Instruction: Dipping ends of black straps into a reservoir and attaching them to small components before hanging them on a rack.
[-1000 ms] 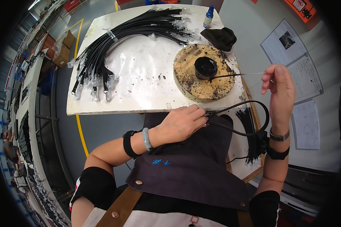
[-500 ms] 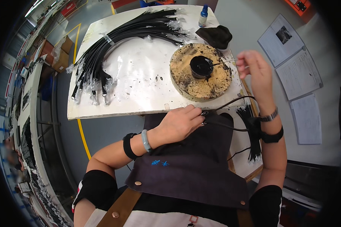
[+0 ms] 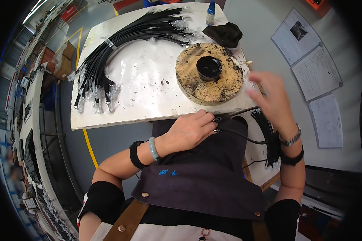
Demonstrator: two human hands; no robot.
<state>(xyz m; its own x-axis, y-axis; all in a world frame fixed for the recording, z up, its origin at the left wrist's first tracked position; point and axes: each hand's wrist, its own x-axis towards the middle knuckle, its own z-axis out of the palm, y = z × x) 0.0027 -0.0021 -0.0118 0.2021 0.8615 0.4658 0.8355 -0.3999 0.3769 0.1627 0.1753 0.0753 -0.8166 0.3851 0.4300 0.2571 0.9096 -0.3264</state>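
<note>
My left hand [image 3: 192,131] is closed at the table's front edge, pinching a black cord [image 3: 245,137] whose metal-tipped ends stick out at the fingertips. The cord loops to the right, toward my right forearm. My right hand [image 3: 272,98] hangs in the air right of the table edge, fingers apart, slightly blurred and holding nothing. Beyond it, a thin stick [image 3: 242,64] slants from a small black cup [image 3: 207,74] of glossy black paste. The cup stands on a round, tan block [image 3: 197,90] smeared with black.
A large curved bundle of black straps [image 3: 137,37] with clear plastic on the ends lies on the white table [image 3: 140,96]. A blue bottle [image 3: 210,15] and black cloth [image 3: 225,35] are behind the block. Another black bundle [image 3: 264,127] hangs right; paper sheets [image 3: 315,72] are beyond.
My right hand has let go of the stick and drawn back toward me, its fingers opening. The stick now rests in the cup. My left hand keeps its pinch on the cord.
</note>
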